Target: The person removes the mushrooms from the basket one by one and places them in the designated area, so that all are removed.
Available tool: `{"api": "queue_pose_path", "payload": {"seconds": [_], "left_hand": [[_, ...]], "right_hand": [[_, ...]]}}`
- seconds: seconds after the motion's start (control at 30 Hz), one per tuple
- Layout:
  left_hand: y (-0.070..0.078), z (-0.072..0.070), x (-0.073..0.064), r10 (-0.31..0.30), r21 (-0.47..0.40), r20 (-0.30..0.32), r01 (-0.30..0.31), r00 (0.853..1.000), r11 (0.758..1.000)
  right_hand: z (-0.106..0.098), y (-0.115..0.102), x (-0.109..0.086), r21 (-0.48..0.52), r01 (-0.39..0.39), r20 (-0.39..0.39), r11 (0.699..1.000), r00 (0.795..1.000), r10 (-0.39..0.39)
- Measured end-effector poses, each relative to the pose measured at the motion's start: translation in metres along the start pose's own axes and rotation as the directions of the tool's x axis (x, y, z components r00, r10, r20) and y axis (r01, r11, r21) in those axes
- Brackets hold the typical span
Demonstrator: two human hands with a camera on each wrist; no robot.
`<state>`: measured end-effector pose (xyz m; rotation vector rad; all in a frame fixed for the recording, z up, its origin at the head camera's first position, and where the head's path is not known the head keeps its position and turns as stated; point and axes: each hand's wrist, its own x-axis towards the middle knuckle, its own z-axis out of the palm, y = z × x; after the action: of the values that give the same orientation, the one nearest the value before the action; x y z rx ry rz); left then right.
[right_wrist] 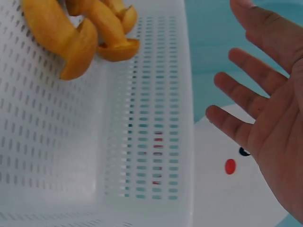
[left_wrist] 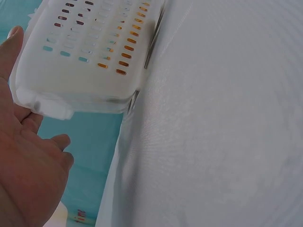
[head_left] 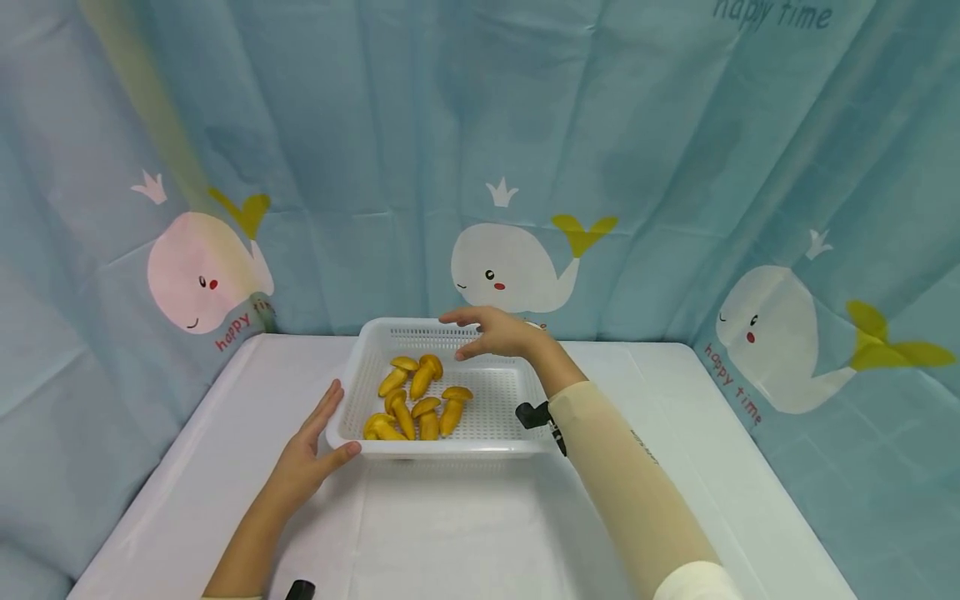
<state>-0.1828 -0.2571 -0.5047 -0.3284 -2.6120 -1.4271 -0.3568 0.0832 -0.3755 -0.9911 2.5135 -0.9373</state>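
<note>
Yellow mushrooms (head_left: 453, 412): loose in the left half of the white basket (head_left: 465, 449), most with long axes running roughly near to far, caps at the far end.
Right hand (head_left: 510, 335): fingers spread, nothing in them, over the basket's far side; from it I see the mushrooms leftward and nearer the wearer.
Left hand (head_left: 298, 471): spread around the near-left corner, outside the wall; I judge the right better placed.

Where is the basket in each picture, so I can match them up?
Head: the basket is just below and slightly left of centre.
Left wrist: the basket is at upper left, cut off by the top edge.
Right wrist: the basket fills the left and middle, partly cut off.
Shared landmark: the blue curtain, visible beyond it in all three.
</note>
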Motion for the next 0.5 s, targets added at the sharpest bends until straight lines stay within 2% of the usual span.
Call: {"api": "queue_pose_path", "payload": {"seconds": [0.27,0.5], "left_hand": [[0.002,-0.002,-0.001,-0.009,0.025,-0.004,0.009,1.0,1.0],[0.003,0.0,-0.002,-0.017,0.028,-0.005,0.017,1.0,0.999]], "right_hand": [[0.013,0.013,0.005,0.042,0.017,0.009,0.999,1.0,-0.018],[0.024,0.022,0.005,0.045,-0.045,0.024,0.998,0.999,0.044]]}}
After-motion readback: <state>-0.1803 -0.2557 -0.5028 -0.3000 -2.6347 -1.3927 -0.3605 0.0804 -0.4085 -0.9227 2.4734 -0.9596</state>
